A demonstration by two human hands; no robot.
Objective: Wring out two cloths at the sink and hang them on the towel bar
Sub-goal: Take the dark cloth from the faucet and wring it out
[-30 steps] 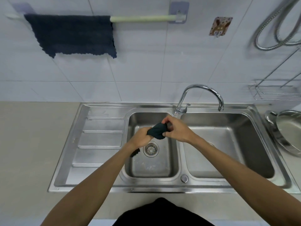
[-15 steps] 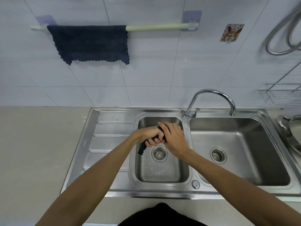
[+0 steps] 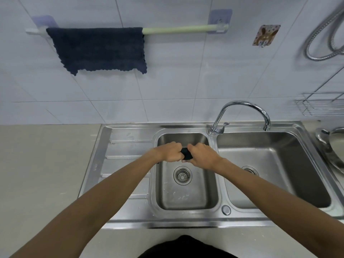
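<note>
A dark cloth (image 3: 186, 154) is bunched tight between my two fists over the small left basin of the steel sink (image 3: 130, 220). My left hand (image 3: 170, 152) grips its left end and my right hand (image 3: 202, 154) grips its right end; only a short twisted piece shows between them. A second dark blue cloth (image 3: 98, 49) hangs spread over the left half of the pale green towel bar (image 3: 178, 29) on the tiled wall. The bar's right half is bare.
A curved chrome tap (image 3: 242, 112) stands between the basins, its spout over the large right basin. A drainboard lies left of the small basin. A wire rack (image 3: 322, 104), a hose and a steel pot lid (image 3: 333, 146) sit at the right edge.
My hands have pulled slightly apart along the cloth, so a short piece of it shows between the fists. The loose tail that hung below my left hand is no longer visible.
</note>
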